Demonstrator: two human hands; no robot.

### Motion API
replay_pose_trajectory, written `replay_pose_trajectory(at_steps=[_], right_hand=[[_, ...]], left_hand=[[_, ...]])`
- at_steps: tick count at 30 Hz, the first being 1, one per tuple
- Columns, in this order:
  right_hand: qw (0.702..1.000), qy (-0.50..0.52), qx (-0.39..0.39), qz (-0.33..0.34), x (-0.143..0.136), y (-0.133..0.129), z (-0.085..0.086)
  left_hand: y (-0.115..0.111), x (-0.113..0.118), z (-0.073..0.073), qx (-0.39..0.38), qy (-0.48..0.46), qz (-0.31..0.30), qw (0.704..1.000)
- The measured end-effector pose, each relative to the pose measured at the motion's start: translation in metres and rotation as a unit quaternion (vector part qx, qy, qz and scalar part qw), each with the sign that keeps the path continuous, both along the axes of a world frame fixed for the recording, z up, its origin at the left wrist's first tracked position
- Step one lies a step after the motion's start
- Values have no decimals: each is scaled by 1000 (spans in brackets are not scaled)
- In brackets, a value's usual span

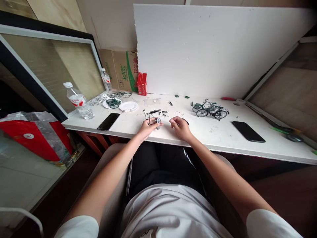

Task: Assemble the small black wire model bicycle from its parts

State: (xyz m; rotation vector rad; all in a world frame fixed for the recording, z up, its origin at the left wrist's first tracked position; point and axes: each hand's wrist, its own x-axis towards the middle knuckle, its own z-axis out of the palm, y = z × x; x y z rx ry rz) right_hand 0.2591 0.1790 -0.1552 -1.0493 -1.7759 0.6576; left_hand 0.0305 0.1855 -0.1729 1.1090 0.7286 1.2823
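Observation:
My left hand [146,128] is closed around a dark model bicycle frame [148,114] near the table's front edge. A small grey part [158,122] shows at its fingertips. Just to the right, apart from the frame, my right hand [182,129] has its thumb and fingers pinched together; whatever they hold, if anything, is too small to make out. A dark object [185,122] peeks out behind that hand. Beyond my left hand lie several small black parts [163,113]. Assembled model bicycles [209,110] stand farther to the right.
A black phone [109,121] lies left and another phone [248,131] right on the white table [213,134]. White plates [128,106], green model parts [113,103] and water bottles [78,100] stand at the left. A red box [142,84] and white board [210,49] are behind.

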Motion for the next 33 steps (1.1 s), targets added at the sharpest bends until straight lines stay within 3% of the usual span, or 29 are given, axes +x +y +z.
replay_pose_trajectory(at_steps=[7, 17, 33], right_hand=[[1000, 23, -13, -4, 4, 0, -1], [998, -34, 6, -43, 6, -2, 2], [996, -84, 30, -4, -1, -2, 1]], left_hand=[[0, 0, -2, 10, -6, 1, 1000], [-1, 2, 1, 16, 6, -7, 1000], [-3, 3, 3, 21, 23, -13, 999]])
